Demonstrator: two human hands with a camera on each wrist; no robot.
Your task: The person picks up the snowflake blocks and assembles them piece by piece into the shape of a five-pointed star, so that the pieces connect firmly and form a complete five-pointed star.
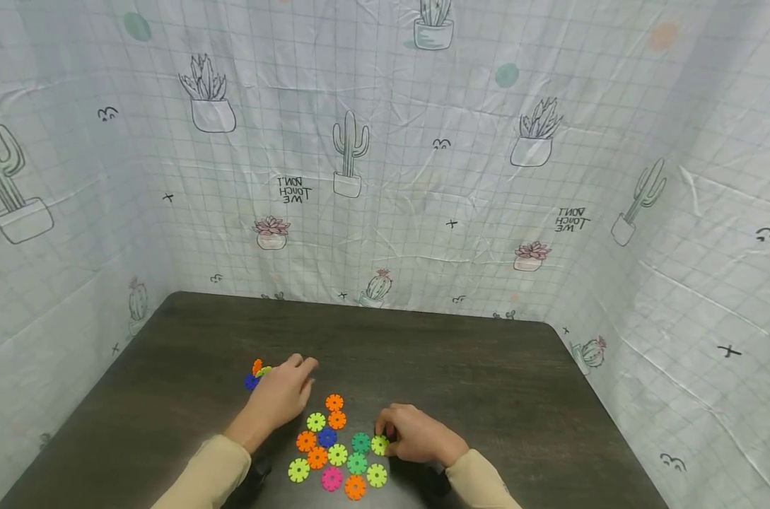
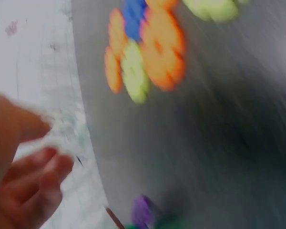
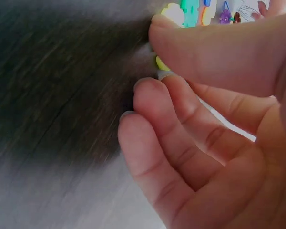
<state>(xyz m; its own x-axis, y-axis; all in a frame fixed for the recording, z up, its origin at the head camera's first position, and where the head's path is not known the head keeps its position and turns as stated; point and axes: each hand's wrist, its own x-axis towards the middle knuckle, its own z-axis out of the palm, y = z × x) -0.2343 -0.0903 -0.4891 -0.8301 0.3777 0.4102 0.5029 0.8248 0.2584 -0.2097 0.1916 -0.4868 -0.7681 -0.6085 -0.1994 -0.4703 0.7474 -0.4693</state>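
Note:
Flat notched plastic discs in several colours lie loosely grouped on the dark table. My right hand (image 1: 416, 433) is at the group's right edge, its thumb and forefinger pinching a yellow-green disc (image 1: 380, 445). In the right wrist view only a yellow sliver (image 3: 161, 63) shows between thumb and forefinger. Beside that disc lies a green disc (image 1: 360, 442), with another yellow-green disc (image 1: 377, 475) nearer me. My left hand (image 1: 281, 390) is over the table at the group's upper left, fingers loosely bent, holding nothing. Its thumb and fingertips (image 2: 62, 164) stand apart in the left wrist view.
Beyond my left wrist sits a small cluster with orange (image 1: 257, 365) and blue (image 1: 251, 382) pieces, partly hidden by the hand. Orange discs (image 1: 334, 402) and a pink disc (image 1: 331, 478) belong to the central group. A patterned cloth (image 1: 397, 240) hangs round the table's back and sides.

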